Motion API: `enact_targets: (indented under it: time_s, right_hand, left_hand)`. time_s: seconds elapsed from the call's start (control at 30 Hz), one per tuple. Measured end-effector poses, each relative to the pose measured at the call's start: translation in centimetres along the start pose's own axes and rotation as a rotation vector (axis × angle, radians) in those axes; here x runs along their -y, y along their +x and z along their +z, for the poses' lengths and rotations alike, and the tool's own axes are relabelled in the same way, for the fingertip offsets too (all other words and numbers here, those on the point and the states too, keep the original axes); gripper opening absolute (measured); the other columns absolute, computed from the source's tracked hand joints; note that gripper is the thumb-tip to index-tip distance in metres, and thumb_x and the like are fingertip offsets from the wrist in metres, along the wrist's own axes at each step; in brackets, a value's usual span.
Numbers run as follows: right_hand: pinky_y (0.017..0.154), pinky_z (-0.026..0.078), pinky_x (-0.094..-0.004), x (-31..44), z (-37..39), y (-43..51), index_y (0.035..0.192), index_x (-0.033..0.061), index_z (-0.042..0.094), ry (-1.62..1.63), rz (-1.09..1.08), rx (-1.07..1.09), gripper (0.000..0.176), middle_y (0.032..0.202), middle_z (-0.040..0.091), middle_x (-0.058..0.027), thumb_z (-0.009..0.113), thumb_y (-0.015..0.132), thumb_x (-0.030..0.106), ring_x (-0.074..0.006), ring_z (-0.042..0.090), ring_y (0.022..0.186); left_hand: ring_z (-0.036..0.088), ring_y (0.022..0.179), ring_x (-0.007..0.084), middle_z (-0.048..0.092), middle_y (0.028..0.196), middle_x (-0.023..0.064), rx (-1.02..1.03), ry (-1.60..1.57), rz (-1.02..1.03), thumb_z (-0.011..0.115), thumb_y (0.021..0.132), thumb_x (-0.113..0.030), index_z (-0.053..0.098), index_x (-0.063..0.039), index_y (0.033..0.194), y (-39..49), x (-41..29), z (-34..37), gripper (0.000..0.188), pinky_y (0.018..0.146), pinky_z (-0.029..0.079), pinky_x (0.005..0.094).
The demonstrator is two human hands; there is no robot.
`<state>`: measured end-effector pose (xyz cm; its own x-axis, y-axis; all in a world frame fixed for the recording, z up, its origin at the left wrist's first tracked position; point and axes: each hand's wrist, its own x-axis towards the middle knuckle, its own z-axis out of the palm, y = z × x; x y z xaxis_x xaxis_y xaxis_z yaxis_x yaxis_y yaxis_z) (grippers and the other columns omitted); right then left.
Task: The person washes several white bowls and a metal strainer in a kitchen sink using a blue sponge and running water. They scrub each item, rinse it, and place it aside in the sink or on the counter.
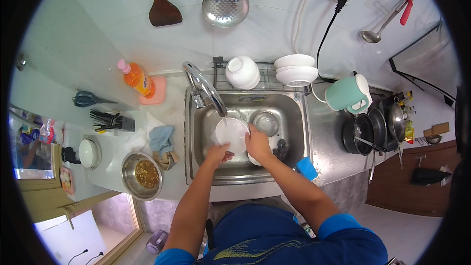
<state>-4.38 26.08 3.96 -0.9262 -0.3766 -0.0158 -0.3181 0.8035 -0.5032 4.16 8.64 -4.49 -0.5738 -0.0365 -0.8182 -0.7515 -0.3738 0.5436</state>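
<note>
Both my hands hold a white bowl [232,132] in the stainless steel sink [294,117], under water running from the chrome faucet [206,84]. My left hand [219,154] grips the bowl's near left rim, and my right hand [257,143] grips its right side. Partly hidden by my right hand, another white dish [254,159] lies below. A clear or metal round bowl [265,124] sits at the back right of the sink, and a dark scouring pad [280,149] lies to the right of my right hand.
White bowls [242,72] and stacked white dishes [296,70] stand on a wire rack behind the sink. A blue sponge [307,168] lies at its front right. Left are a metal basin [127,176] of brown liquid, cloths [162,140] and a soap bottle [138,80]; right, a green kettle [344,94] and pans [358,136].
</note>
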Motion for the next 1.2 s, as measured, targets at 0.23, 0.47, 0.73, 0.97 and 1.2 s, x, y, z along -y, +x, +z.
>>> enact_targets:
  time_s: [0.23,0.47,0.73,0.97,1.2]
  right_hand:
    - [0.073,0.061,-0.0368,-3.2,3.5,-0.4,0.134,0.0005,0.056,1.135,0.682,0.134,0.035,0.114,0.070,-0.0189,0.050,0.105,0.019,-0.0303,0.072,0.096]
    - [0.068,0.062,-0.0229,-1.2,3.3,1.7,0.121,-0.0086,0.060,1.724,0.862,0.728,0.029,0.101,0.071,-0.0186,0.047,0.105,0.011,-0.0252,0.073,0.093]
    - [0.062,0.051,-0.0258,-1.6,-0.1,1.2,0.111,0.0112,0.065,1.191,0.850,0.901,0.041,0.085,0.067,-0.0056,0.043,0.108,0.046,-0.0134,0.061,0.072]
    - [0.111,0.039,-0.0462,2.9,-0.8,1.6,0.138,0.0135,0.055,1.820,0.839,0.244,0.061,0.135,0.062,-0.0052,0.030,0.107,0.059,-0.0244,0.054,0.129]
    - [0.105,0.049,-0.0507,2.8,3.4,4.0,0.137,0.0153,0.059,2.152,0.734,0.217,0.049,0.138,0.062,-0.0068,0.038,0.103,0.045,-0.0287,0.059,0.127]
  left_hand:
    - [0.067,0.103,0.0219,0.071,0.113,0.0114,-0.213,0.404,0.629,0.060,0.100,-0.048,0.065,-0.006,0.128,-1.9,-4.8,2.2,0.050,0.088,0.056,0.0385]
    - [0.064,0.113,0.0310,0.067,0.122,0.0102,0.200,-0.686,0.180,0.038,0.098,-0.071,0.061,-0.014,0.130,-1.6,-8.8,2.3,0.069,0.097,0.051,0.0487]
    - [0.066,0.102,0.0367,0.069,0.114,0.0145,0.544,-1.089,0.271,0.037,0.097,-0.053,0.062,-0.013,0.128,-2.1,-6.6,5.0,0.056,0.093,0.054,0.0507]
    - [0.068,0.109,0.0275,0.070,0.121,0.0067,0.018,-0.858,0.426,0.049,0.101,-0.050,0.062,-0.009,0.131,-2.6,-7.5,4.9,0.052,0.099,0.052,0.0473]
    - [0.061,0.121,0.0237,0.064,0.133,0.0100,-0.046,-0.733,0.517,0.045,0.108,-0.048,0.058,0.000,0.135,-5.2,-8.7,3.7,0.056,0.105,0.047,0.0426]
